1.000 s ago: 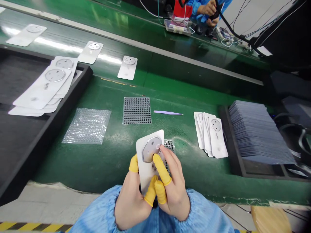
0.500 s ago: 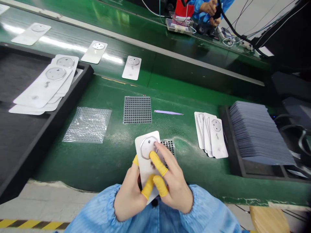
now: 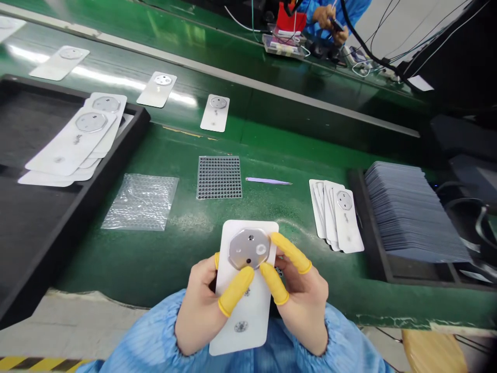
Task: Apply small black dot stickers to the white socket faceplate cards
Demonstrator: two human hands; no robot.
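Note:
A white phone back cover (image 3: 254, 311) with a silver octagonal camera ring (image 3: 249, 247) is held up between my two hands, close to my body. My left hand (image 3: 205, 300) grips its left edge, thumb on the face just under the ring. My right hand (image 3: 305, 290) holds the right edge, with its thumb beside the ring's lower rim and the index finger at the upper right. Yellow finger cots cover several of my fingertips. Behind the right hand, a small sheet with black dots (image 3: 278, 271) is mostly hidden.
Ahead lie a sheet of small black parts (image 3: 219, 177), purple tweezers (image 3: 268, 181) and bubble wrap (image 3: 142, 202). White covers are stacked on the left black tray (image 3: 116, 147) and at right (image 3: 348, 223), beside a box of grey sheets (image 3: 413, 212). A co-worker's hands (image 3: 330, 23) are across the line.
The cover has turned upright and come nearer to me. My right fingers have moved off the camera ring to the cover's right edge, leaving the ring in full view.

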